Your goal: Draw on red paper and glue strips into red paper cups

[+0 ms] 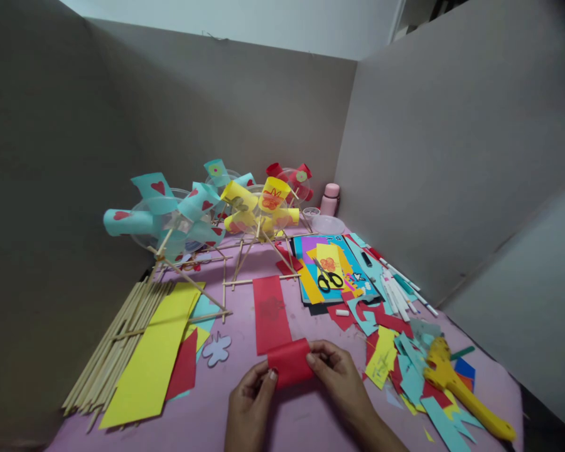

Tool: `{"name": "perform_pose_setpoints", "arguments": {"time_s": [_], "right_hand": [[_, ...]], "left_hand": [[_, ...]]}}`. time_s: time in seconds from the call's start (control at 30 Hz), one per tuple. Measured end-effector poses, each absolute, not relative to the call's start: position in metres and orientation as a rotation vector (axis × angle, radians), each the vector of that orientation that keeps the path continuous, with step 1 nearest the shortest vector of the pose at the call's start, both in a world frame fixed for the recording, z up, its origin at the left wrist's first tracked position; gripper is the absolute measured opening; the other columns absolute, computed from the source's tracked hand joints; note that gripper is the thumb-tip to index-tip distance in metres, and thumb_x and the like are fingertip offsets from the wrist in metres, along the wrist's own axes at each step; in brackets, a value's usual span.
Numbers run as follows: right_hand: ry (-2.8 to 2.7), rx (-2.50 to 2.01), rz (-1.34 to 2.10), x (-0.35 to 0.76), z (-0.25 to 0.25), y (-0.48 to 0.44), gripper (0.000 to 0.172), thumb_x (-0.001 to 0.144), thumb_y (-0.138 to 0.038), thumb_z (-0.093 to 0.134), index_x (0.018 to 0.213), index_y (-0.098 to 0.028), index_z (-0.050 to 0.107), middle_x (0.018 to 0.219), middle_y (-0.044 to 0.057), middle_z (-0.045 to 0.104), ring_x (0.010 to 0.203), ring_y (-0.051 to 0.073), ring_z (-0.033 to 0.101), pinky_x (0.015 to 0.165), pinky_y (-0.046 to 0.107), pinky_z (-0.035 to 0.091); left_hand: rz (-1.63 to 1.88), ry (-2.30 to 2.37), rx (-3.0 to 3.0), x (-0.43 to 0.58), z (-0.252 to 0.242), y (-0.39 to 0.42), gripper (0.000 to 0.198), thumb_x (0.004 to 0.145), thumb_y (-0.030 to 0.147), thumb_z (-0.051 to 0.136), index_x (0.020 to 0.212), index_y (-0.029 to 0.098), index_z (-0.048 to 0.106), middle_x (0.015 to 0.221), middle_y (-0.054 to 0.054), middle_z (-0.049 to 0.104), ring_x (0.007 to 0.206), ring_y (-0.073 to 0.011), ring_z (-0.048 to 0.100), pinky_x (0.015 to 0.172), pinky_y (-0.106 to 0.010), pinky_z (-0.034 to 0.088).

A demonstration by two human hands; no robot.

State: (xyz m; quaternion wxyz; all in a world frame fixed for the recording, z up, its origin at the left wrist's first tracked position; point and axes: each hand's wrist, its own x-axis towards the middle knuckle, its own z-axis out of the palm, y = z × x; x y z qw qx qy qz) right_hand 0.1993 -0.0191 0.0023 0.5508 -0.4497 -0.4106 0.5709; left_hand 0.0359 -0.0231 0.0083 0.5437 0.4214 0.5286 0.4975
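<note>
Red paper, bent over into a loose curl, is held between two bare hands just above or on the pink tablecloth, at six o'clock in the view; whether the cloth is touched by it cannot be told. Its left edge is pinched between thumb and fingers of the left hand, at seven o'clock from the curl, and its right edge is gripped likewise by the right hand, at four o'clock. By judgement, the bending of the sheet is the step in hand, and no fastening of its ends can be made out. For the next move, an even pinch at both edges seems to be called for, so that the curve is not creased. At twelve o'clock, close beyond the curl, a flat red strip is laid, and farther off a yellow-bladed pinwheel is stood on sticks. Scissors are seen at one o'clock, and a yellow tool at three, both unheld.
</note>
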Motion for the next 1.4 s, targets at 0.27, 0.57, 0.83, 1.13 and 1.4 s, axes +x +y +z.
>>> {"name": "perform_pose_setpoints", "arguments": {"time_s": [0.27, 0.57, 0.83, 1.13, 1.4], "right_hand": [[-0.995, -1.157, 1.309, 0.2, -0.001, -0.018, 0.042, 0.07, -0.053, 0.071, 0.059, -0.016, 0.056, 0.052, -0.005, 0.046, 0.052, 0.01, 0.039, 0.052, 0.022, 0.03], [-0.907, -1.08, 1.461, 0.198, -0.01, -0.019, 0.038, 0.072, -0.051, 0.071, 0.073, -0.015, 0.062, 0.047, -0.007, 0.047, 0.042, 0.006, 0.035, 0.044, 0.019, 0.022], [-0.814, -1.089, 1.45, 0.198, -0.008, -0.018, 0.038, 0.068, -0.05, 0.075, 0.072, -0.013, 0.065, 0.049, -0.006, 0.051, 0.04, 0.005, 0.035, 0.043, 0.018, 0.023], [-0.677, -1.062, 1.43, 0.196, -0.003, -0.018, 0.035, 0.065, -0.045, 0.079, 0.067, -0.014, 0.062, 0.047, -0.007, 0.052, 0.04, 0.004, 0.036, 0.041, 0.015, 0.026], [-0.571, -1.034, 1.469, 0.197, -0.008, -0.014, 0.039, 0.063, -0.048, 0.079, 0.061, -0.015, 0.059, 0.042, -0.008, 0.048, 0.034, 0.001, 0.032, 0.037, 0.015, 0.019]], "left_hand": [[1.166, 1.299, 1.092, 0.036, 0.01, -0.024, 0.034, 0.069, 0.052, 0.067, 0.069, 0.018, 0.068, 0.065, -0.001, 0.066, 0.066, -0.0193, 0.058, 0.064, -0.025, 0.047], [1.172, 1.202, 0.991, 0.037, 0.009, -0.024, 0.039, 0.068, 0.051, 0.07, 0.088, 0.018, 0.072, 0.079, -0.003, 0.073, 0.074, -0.0201, 0.063, 0.07, -0.026, 0.049], [1.191, 1.233, 0.939, 0.036, 0.001, -0.024, 0.051, 0.064, 0.051, 0.074, 0.099, 0.015, 0.07, 0.075, -0.003, 0.072, 0.077, -0.0208, 0.064, 0.073, -0.027, 0.05], [1.118, 1.155, 1.046, 0.038, 0.005, -0.024, 0.03, 0.071, 0.045, 0.07, 0.08, 0.017, 0.074, 0.076, -0.005, 0.074, 0.072, -0.0199, 0.064, 0.072, -0.027, 0.049], [1.132, 1.177, 1.033, 0.037, 0.002, -0.026, 0.03, 0.069, 0.045, 0.07, 0.075, 0.016, 0.072, 0.072, -0.005, 0.072, 0.071, -0.0208, 0.062, 0.069, -0.027, 0.048]]}}
